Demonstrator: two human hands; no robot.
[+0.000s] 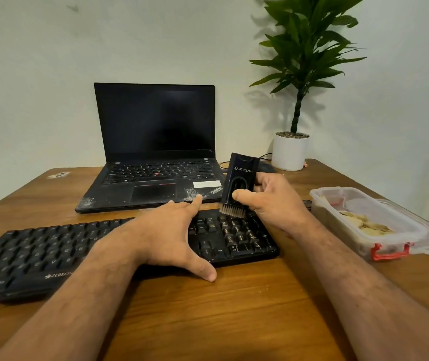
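A black keyboard point(51, 251) lies across the wooden table point(234, 308) in front of me. My left hand point(166, 238) spans its middle: the thumb reaches the table at the near edge and the fingers reach the far edge. My right hand point(270, 201) grips a black cleaning brush point(239, 178), thumb on its front. The pale bristles point down and touch the keys at the keyboard's right end.
An open black laptop point(153, 162) with a dark screen stands behind the keyboard. A potted plant in a white pot point(289, 152) sits at the back right. A clear plastic container point(364, 222) with red clips holds chips at the right edge. A cable runs behind the brush.
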